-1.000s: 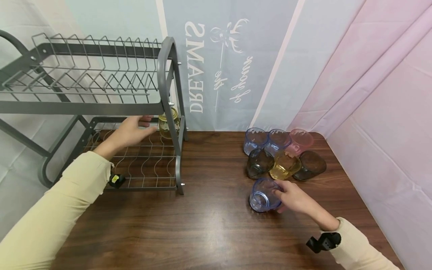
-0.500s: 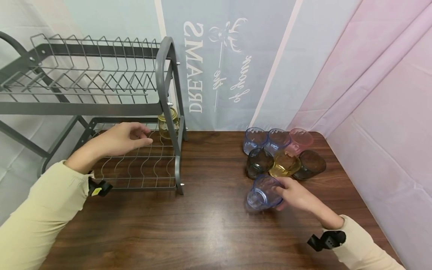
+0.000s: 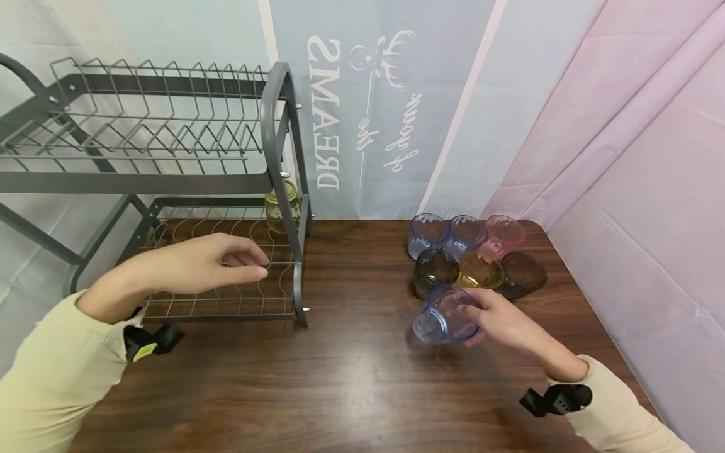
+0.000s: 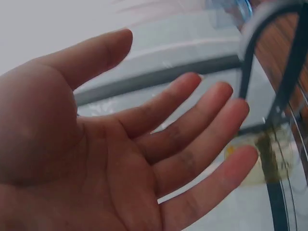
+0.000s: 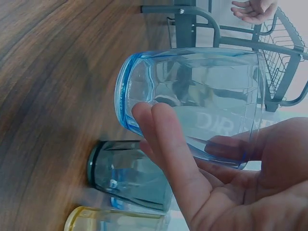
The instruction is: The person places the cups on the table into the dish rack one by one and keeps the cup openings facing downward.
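Note:
My right hand [image 3: 498, 319] grips a clear blue glass [image 3: 444, 314] by its side, thumb at the rim and fingers along the outer wall. The glass tilts a little over the wooden table, and in the right wrist view its thick blue base [image 5: 129, 91] faces the tabletop. My left hand [image 3: 192, 264] holds nothing; it hovers in front of the rack's lower shelf with fingers relaxed. The left wrist view shows its bare palm [image 4: 110, 163]. A yellowish glass jar [image 3: 281, 207] stands on the lower shelf at the rack's right end.
A grey two-tier dish rack [image 3: 277, 138] stands at the left. Behind the right hand, several glasses stand close together: a dark one [image 3: 435, 274], a yellow one [image 3: 480, 275], a brown one [image 3: 522, 275], a pink one [image 3: 504, 234] and blue ones [image 3: 428, 234]. Cloth hangs behind the table [image 3: 351, 365].
My left hand has drawn back from near the jar toward the front of the rack. The right hand has raised and tilted the blue glass slightly.

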The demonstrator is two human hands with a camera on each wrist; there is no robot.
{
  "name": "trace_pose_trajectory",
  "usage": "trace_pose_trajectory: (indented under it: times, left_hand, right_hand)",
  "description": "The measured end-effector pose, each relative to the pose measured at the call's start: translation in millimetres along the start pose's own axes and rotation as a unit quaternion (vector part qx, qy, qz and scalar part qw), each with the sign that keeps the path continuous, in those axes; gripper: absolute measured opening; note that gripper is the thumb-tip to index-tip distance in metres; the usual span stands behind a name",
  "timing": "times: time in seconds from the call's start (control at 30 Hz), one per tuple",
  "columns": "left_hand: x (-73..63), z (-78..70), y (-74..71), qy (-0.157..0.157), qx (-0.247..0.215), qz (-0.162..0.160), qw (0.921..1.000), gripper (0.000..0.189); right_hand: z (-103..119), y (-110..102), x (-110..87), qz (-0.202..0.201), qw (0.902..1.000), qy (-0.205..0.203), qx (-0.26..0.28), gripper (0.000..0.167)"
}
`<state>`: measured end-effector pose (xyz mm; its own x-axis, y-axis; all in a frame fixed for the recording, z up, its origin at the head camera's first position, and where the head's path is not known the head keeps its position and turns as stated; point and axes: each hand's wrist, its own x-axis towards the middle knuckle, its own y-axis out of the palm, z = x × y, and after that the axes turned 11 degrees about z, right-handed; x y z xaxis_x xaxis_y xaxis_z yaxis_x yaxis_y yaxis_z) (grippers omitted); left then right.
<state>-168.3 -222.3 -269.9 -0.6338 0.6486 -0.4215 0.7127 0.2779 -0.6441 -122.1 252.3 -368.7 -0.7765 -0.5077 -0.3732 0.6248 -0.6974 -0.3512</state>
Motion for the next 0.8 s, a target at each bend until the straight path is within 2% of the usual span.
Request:
trace_pose_trajectory:
  times: [0.2, 0.4, 0.57, 0.67, 0.8]
  left_hand:
    - [5.8, -20.4, 13.2, 0.053, -0.042, 0.023, 0.9975, 0.041]
    - [30.6, -31.1, 31.0, 0.088, -0.092, 0.053, 0.9904, 0.041]
    - [55.2, -31.3, 46.4, 0.087, -0.166, 0.063, 0.9803, 0.041]
    - [69.2, -30.8, 56.7, 0.084, -0.203, 0.057, 0.974, 0.041]
    - [86.2, -30.5, 72.6, 0.069, -0.23, 0.039, 0.97, 0.042]
  right_hand:
    - [8, -1, 0.3, 0.002, 0.9998, -0.013, -0.012, 0.032]
    - [15, -1, 0.2, -0.009, 0.9994, -0.026, -0.022, 0.034]
    - [19, -1, 1.4, -0.014, 0.9983, -0.046, -0.035, 0.037]
    - [21, -1, 2.1, -0.019, 0.9974, -0.059, -0.036, 0.038]
    - [22, 2, 3.3, -0.032, 0.9956, -0.08, -0.037, 0.038]
